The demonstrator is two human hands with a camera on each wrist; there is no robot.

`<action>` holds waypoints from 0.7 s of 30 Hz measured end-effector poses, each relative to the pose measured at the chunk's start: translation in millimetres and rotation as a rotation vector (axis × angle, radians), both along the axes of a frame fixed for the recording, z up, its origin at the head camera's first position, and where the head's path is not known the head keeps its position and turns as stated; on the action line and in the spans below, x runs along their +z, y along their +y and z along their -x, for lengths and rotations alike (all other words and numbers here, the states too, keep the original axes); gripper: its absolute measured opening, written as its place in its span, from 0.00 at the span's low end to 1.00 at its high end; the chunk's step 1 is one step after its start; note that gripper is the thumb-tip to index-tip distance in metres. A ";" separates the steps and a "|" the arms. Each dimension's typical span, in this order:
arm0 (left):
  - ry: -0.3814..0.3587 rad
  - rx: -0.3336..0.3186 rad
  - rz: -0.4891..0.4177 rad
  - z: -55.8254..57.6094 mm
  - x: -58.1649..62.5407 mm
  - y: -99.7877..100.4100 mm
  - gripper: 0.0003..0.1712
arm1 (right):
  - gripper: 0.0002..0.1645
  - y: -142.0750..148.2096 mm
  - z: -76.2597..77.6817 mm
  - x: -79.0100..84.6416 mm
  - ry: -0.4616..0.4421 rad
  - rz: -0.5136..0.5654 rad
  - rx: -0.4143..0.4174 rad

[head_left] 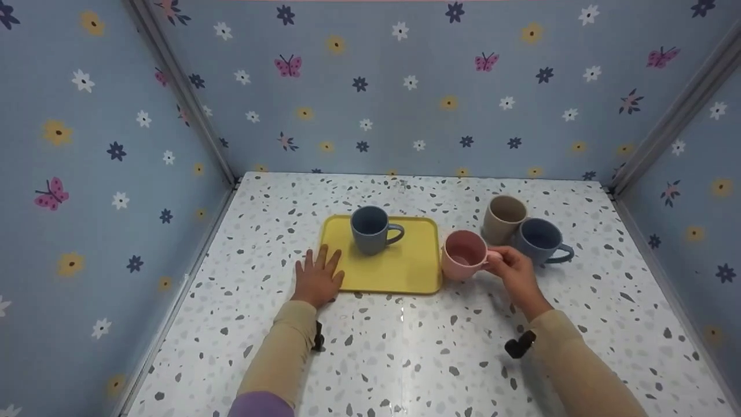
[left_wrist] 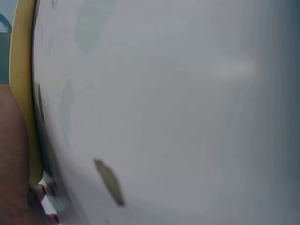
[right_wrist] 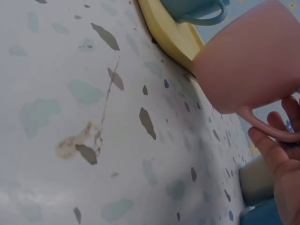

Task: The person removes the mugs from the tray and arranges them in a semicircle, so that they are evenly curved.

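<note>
My right hand (head_left: 515,275) pinches the handle of a pink mug (head_left: 463,258), which is upright beside the right edge of a yellow tray (head_left: 411,272). In the right wrist view, fingers (right_wrist: 267,145) and thumb close round the handle of the pink mug (right_wrist: 248,61), which is close over the speckled tabletop. My left hand (head_left: 317,281) lies with fingers spread at the tray's front left corner, fingertips over its rim. A blue-grey mug (head_left: 369,231) stands on the tray, its handle pointing right.
Right of the pink mug stand a beige mug (head_left: 499,223) and a second blue-grey mug (head_left: 538,240), close together. The speckled table (head_left: 370,347) is enclosed by flower-patterned panels (head_left: 405,87) at the back and both sides.
</note>
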State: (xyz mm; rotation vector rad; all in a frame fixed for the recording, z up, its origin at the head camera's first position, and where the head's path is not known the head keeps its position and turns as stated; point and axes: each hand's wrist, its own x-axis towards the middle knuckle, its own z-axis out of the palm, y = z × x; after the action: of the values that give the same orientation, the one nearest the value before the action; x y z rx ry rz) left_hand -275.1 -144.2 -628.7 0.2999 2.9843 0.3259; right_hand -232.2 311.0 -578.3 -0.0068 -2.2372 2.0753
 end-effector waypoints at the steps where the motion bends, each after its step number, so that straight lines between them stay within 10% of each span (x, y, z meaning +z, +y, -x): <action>1: -0.006 0.001 0.004 0.4 -0.5 0.1 0.36 | 0.23 2.3 -0.7 -0.4 -0.003 0.006 -0.003; 21: 0.010 -0.010 -0.015 3.6 -6.3 -1.8 0.36 | 0.28 41.7 -15.3 -9.1 -0.080 -0.084 -0.083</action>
State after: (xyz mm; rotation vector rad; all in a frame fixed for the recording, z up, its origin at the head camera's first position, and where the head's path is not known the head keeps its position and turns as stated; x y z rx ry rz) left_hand -278.7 -145.9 -635.0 0.3190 2.9899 0.3472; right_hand -216.9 352.7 -587.4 -0.1766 -2.3249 1.9714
